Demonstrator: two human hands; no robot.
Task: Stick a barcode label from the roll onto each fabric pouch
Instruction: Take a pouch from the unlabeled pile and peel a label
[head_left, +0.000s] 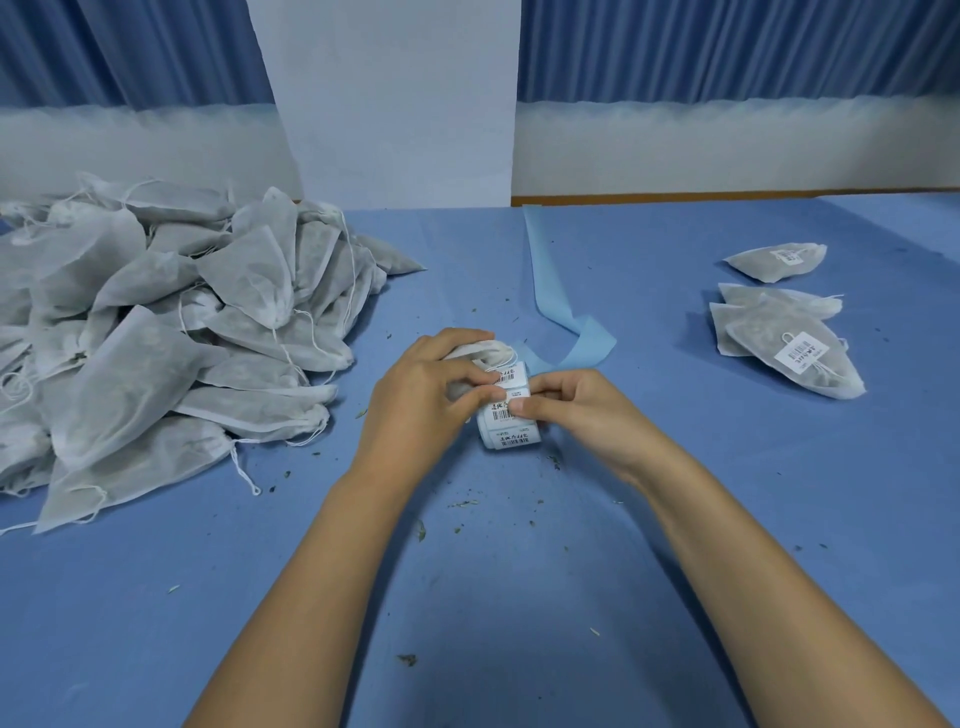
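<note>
While both hands meet near the middle of the blue-covered table (519, 597), the label roll (511, 428) sits right between them, standing on the cloth with its barcode labels facing up. The right hand (576, 410) holds the roll from its right side, fingers curled and thumb and forefinger pinching at the edge of a label on top. The left hand (431, 395) comes in from the other side, fingers curled over a fabric pouch (480, 351) tucked under its palm, with its fingertips touching the same stretch of labels; only the gathered white end of that pouch pokes out beyond the knuckles, so I cannot tell how it lies underneath. A pale blue backing strip (561, 306) trails away from behind the roll towards the far edge of the table. Off to the left, well apart from the hands, a big pile of unlabelled pouches (156, 322) lies heaped with drawstrings dangling. To the right, a small cluster of labelled pouches (789, 353) lies flat, overlapping each other, and one more labelled pouch (774, 260) lies just beyond them. Dry herb crumbs (462, 503) are scattered over the cloth around the forearms. Behind the table stand a white panel (384, 104) and blue curtains (727, 47).
</note>
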